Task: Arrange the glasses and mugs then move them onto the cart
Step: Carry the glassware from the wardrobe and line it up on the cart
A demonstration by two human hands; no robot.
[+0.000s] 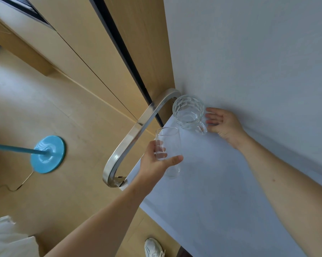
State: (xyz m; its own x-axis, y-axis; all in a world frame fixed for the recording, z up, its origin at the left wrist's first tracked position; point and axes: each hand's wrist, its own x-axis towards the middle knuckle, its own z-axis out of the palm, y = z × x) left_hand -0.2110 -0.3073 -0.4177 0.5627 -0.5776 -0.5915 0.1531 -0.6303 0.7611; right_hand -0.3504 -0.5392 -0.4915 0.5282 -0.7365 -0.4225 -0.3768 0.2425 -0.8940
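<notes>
At the far corner of the white flat-topped cart (221,191), beside its curved chrome handle (137,127), our left hand (154,164) grips a tall plain clear glass (167,151), fingers and thumb curled round it; we cannot tell whether its base touches the surface. Our right hand (223,123) lies spread with relaxed fingers just beside the handle of a cut-pattern clear glass mug (189,113) standing on the cart. The cart's right side is cut off. Below lie a pale wooden floor (35,108), a blue round lamp base (48,154) and a white shoe (153,247).
</notes>
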